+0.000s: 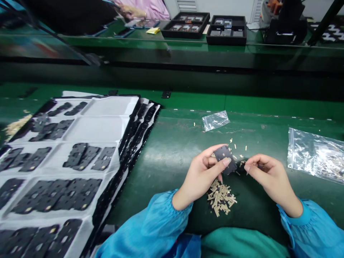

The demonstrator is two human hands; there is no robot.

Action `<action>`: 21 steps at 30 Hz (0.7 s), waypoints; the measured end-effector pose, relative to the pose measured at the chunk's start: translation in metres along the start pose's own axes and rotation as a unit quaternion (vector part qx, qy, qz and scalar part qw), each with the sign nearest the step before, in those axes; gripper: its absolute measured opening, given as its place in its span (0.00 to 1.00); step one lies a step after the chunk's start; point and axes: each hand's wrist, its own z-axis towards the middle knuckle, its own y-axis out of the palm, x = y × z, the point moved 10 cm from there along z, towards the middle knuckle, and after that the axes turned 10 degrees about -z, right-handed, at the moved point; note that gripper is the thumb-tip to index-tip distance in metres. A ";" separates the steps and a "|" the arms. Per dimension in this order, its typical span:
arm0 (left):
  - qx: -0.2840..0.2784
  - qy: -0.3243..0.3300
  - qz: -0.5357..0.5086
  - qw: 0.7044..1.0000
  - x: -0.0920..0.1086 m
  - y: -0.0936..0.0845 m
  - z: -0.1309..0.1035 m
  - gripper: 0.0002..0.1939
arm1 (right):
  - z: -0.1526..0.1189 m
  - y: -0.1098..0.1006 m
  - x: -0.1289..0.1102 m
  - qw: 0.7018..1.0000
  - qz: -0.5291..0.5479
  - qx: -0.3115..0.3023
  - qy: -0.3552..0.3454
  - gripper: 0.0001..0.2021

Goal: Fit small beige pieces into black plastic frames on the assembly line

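My left hand (205,173) grips a thin dark grey plate (225,160) with small holes, thumb on its face and fingers behind it. Just right of the plate, my right hand (264,172) has thumb and forefinger pinched together. A tiny strip seems to show at those fingertips, too small to name. Below the plate lies a heap of small beige strips (220,197) on the green table (161,157). Several loose strips (235,146) are scattered beyond the plate, between my hands.
Stacked white trays (103,127) with dark plates (77,193) fill the left side. A small clear bag (215,120) lies ahead, a larger filled bag (317,156) at right. Across the raised back bench are black boxes (226,30) and another person's hand (131,11) with a pink sleeve.
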 end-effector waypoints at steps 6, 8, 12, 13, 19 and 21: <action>-0.018 0.005 0.023 1.000 -0.001 0.005 -0.004 0.25 | -0.004 0.012 0.005 0.999 -0.001 -0.024 0.033 0.07; -0.024 0.006 0.032 0.999 -0.001 0.005 -0.005 0.25 | -0.004 0.015 0.006 0.999 -0.003 -0.031 0.040 0.07; -0.032 0.007 0.043 0.999 0.000 0.006 -0.007 0.25 | -0.005 0.018 0.008 0.998 -0.013 -0.041 0.046 0.08; -0.032 0.007 0.045 0.998 0.000 0.006 -0.007 0.25 | -0.006 0.019 0.009 0.998 -0.017 -0.042 0.047 0.08; -0.036 0.010 0.054 0.998 -0.001 0.008 -0.009 0.25 | -0.008 0.024 0.012 0.997 -0.032 -0.050 0.047 0.08; -0.038 0.014 0.059 0.997 0.000 0.009 -0.010 0.24 | -0.009 0.025 0.012 0.997 -0.034 -0.050 0.049 0.08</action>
